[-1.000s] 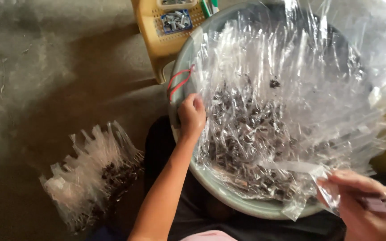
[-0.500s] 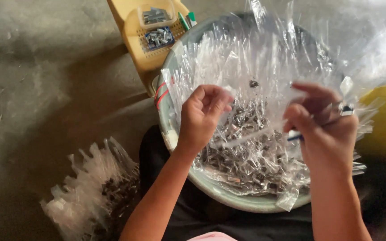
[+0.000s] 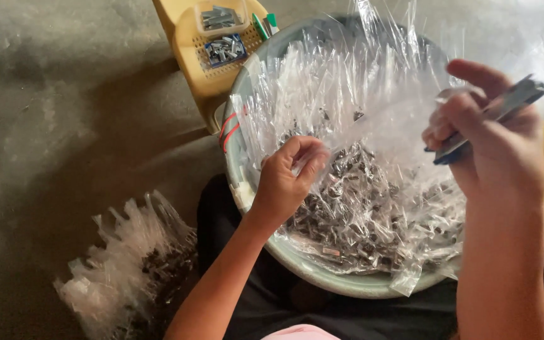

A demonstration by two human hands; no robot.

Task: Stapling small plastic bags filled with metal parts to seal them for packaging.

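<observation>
Our left hand [image 3: 288, 182] was pinched shut on one end of a small clear bag [image 3: 373, 123], stretched over the basin [image 3: 322, 277] toward two o'clock, where our right hand [image 3: 498, 151] closed on its other end and on a dark stapler [image 3: 492, 116]. We judged the thin film could slip or tear under the pull, spilling its dark bits back among the packets [image 3: 373, 214], or the stapler could nip a fingertip.

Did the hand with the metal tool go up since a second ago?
Yes. The right hand with the metal tool rose from the near rim of the basin to over its far side.
</observation>
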